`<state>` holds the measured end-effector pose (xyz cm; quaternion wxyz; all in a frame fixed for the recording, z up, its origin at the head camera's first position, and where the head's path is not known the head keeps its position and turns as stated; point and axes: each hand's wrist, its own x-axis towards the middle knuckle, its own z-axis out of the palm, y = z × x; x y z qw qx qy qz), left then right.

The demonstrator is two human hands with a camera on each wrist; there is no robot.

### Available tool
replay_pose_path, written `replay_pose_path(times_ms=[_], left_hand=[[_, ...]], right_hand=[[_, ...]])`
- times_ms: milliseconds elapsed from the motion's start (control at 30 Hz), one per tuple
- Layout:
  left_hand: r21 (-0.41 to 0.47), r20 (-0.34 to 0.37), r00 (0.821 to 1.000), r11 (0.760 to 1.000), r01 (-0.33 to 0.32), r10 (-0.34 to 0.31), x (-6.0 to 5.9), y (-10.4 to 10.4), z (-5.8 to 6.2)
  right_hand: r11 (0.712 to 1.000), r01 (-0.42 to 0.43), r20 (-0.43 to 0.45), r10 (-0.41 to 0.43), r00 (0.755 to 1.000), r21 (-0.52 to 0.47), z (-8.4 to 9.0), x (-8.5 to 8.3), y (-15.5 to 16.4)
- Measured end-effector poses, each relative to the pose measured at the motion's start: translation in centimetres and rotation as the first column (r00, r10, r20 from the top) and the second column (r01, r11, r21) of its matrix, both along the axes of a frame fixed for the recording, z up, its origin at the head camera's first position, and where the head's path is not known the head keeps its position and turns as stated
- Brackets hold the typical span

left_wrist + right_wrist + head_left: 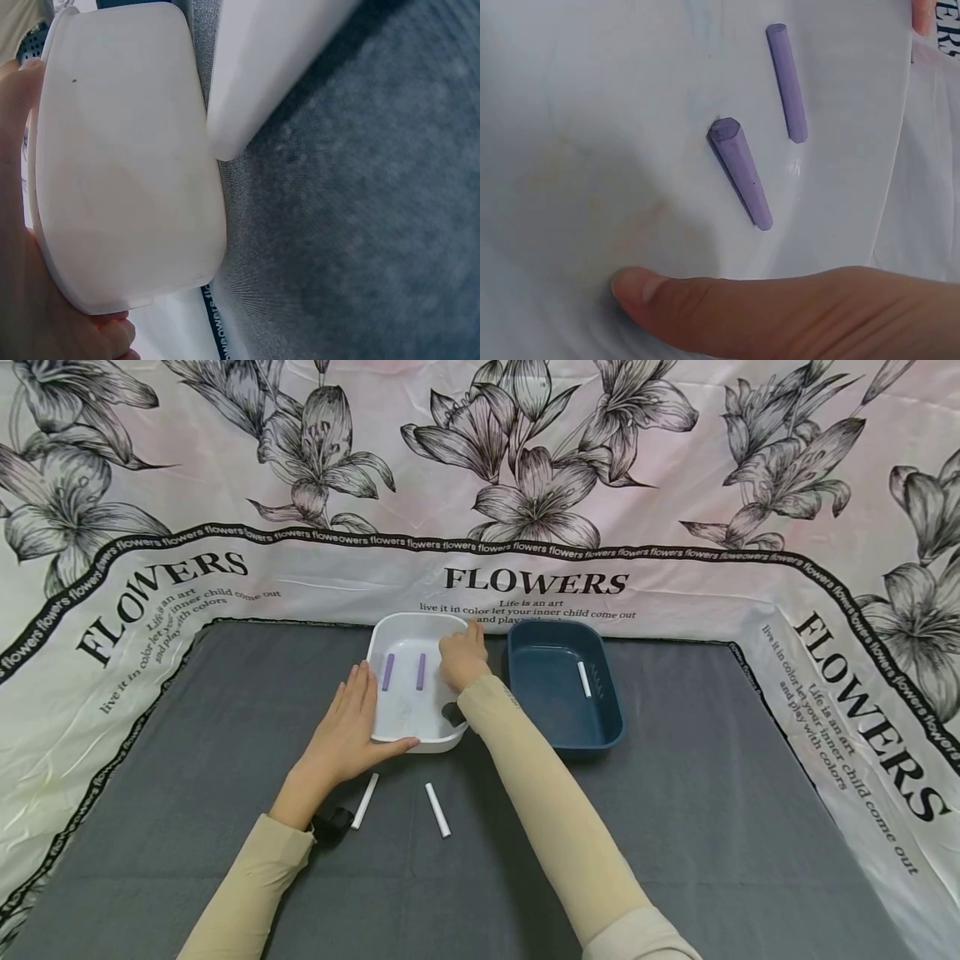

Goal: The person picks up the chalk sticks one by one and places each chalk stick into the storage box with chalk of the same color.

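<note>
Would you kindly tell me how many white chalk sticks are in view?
3: one lies in the blue tray, and two lie on the grey mat before the white tray. Arms may hide others.

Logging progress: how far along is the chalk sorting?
Done: two purple chalks lie in the white tray, one white chalk in the blue tray. In hand: left hand and right hand rest on the white tray. Left: two white chalks on the grey mat.

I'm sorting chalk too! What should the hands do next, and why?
Probably lift the right hand out of the white tray and reach for a white chalk on the mat: two purple sticks already lie inside, and one white stick lies in the blue tray.
</note>
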<state>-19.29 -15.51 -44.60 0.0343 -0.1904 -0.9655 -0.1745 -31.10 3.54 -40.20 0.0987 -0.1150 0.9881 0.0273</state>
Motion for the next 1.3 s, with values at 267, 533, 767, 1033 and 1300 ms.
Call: replay_pose_path(times_ms=[267,533,767,1033,1300], left_hand=[[0.009,0.003,1.000,1.000,-0.002,0.002,0.0,0.0,-0.1],[-0.001,-0.013,1.000,1.000,-0.002,0.002,-0.1,-0.1,-0.3],[0.001,-0.009,1.000,1.000,0.000,0.000,-0.2,0.0,-0.3],[-0.002,-0.004,1.000,1.000,-0.005,0.005,-0.1,-0.1,-0.2],[0.002,-0.001,1.000,1.000,-0.013,0.013,-0.1,0.0,-0.3]], right_hand=[[0.998,-0.037,-0.008,0.037,0.999,-0.048,-0.2,-0.1,0.5],[0.983,-0.002,0.068,0.015,0.998,-0.185,0.5,-0.8,1.5],[0.966,0.039,0.127,-0.007,0.992,-0.255,1.5,-0.7,2.2],[0.954,0.050,0.133,-0.011,0.991,-0.297,2.4,-0.1,2.4],[0.928,0.042,0.084,-0.012,0.996,-0.370,3.7,0.9,2.7]])
